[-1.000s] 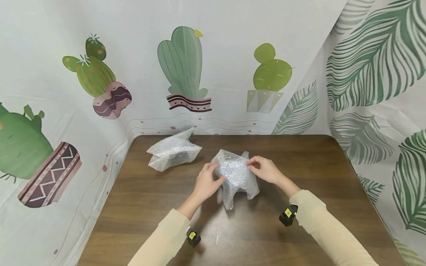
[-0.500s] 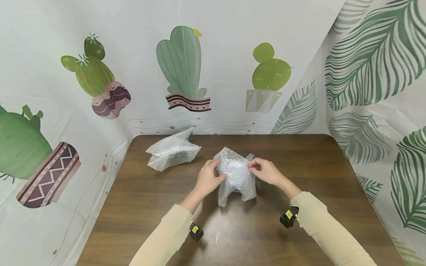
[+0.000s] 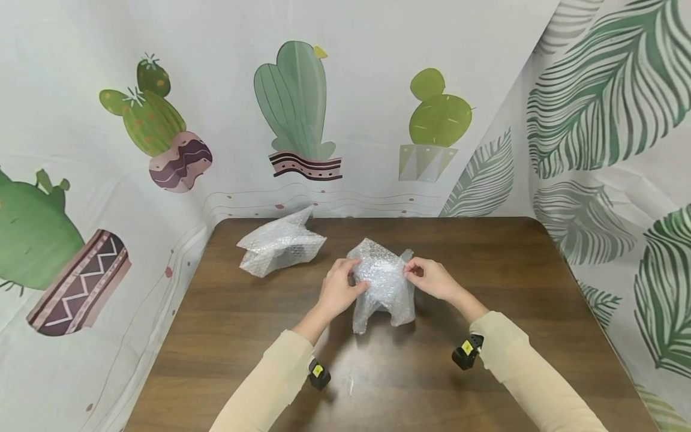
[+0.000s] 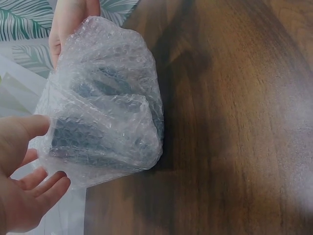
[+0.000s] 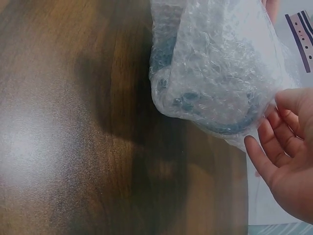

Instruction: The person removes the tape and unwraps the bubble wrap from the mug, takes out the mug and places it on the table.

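Observation:
A bundle of clear bubble wrap (image 3: pixel 380 279) stands between the two hands, with loose flaps sticking out toward the near side. Inside, a dark bluish object (image 4: pixel 80 137) shows dimly; its kind cannot be made out. At the bundle's left side, the left hand (image 3: pixel 337 288) holds it with thumb and forefinger, the other fingers loosely bent in the left wrist view. On the opposite side, the right hand (image 3: pixel 430 278) pinches the edge of the wrap between thumb and fingers. The right wrist view shows the wrap's edge (image 5: pixel 239 139) meeting those fingertips.
Another crumpled bubble-wrap bundle (image 3: pixel 281 243) lies at the back left of the brown wooden table (image 3: pixel 232 336). A cloth wall hanging (image 3: pixel 367 108) with printed cacti and leaves stands behind the table's far edge. Each wrist carries a small black camera (image 3: pixel 320 375).
The bundle has turned slightly, its near flaps swinging a little to the left and away. Both hands stay at its sides with barely any shift. The back-left bundle has not moved.

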`<state>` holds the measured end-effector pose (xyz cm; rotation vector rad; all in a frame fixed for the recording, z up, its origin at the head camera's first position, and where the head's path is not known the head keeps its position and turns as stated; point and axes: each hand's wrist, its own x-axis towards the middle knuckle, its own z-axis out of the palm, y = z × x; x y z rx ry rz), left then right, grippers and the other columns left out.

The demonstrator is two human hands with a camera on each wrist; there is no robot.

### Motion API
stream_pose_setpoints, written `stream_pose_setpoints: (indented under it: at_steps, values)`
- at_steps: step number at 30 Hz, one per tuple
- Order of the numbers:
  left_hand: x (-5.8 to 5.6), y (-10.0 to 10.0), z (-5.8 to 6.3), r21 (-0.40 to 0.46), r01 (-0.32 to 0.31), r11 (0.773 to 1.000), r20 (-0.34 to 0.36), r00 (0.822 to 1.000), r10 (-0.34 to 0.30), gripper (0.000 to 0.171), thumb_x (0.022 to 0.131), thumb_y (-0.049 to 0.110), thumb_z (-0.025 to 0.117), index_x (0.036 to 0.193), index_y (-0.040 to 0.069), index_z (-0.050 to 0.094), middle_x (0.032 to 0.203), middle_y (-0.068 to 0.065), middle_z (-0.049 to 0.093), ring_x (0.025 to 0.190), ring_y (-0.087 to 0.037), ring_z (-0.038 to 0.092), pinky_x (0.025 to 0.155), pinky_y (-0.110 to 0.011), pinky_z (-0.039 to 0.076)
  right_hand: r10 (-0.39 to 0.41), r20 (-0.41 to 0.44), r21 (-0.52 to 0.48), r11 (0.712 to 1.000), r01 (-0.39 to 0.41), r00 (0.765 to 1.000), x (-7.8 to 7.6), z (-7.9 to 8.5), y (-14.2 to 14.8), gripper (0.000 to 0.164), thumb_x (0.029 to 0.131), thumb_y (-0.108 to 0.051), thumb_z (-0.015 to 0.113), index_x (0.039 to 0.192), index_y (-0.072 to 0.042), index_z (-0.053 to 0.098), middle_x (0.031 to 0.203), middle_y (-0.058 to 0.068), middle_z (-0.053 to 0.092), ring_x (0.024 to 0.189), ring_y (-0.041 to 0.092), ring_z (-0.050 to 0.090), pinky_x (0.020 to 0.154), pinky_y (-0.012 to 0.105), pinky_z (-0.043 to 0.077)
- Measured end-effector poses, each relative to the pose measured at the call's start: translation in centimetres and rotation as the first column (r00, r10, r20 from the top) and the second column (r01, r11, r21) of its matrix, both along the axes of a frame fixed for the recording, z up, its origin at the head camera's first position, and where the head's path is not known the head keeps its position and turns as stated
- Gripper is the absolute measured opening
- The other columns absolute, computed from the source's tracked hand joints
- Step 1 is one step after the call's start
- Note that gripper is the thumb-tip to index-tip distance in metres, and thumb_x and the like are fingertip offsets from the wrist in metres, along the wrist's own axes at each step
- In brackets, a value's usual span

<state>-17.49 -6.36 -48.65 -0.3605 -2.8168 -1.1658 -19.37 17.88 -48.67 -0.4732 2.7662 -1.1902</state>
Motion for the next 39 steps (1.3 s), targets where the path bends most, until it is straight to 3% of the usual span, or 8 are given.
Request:
stream_pose_setpoints:
  at_steps: [11,39]
  values:
    - [-0.2,0.1,-0.3,0.025,0.007,1.000,-0.002,1.000,-0.007,0.054,0.075,0.025,0.074,0.124,0.009,0.056,0.119,-0.011,0.053,0.096,-0.028,0.060,0.075,-0.040,0.049,0.019,-0.013,0.031,0.999,-0.019,1.000,-0.1,0.2,0.0,0.004,0.085,-0.009,0.060,0.082,-0.008,0.062,0.078,0.002,0.062,0.074,0.013,0.054,0.068,0.028,0.046]
    - [-0.1,0.2,-0.3,0.027,0.000,1.000,0.015,1.000,0.000,0.053,0.075,0.024,0.074,0.124,0.013,0.057,0.121,-0.009,0.052,0.097,-0.026,0.060,0.077,-0.039,0.049,0.080,0.126,0.063,0.994,-0.088,0.989,0.0,2.0,0.7,0.010,0.089,-0.016,0.056,0.089,-0.008,0.062,0.086,0.003,0.062,0.078,0.016,0.051,0.070,0.029,0.043]
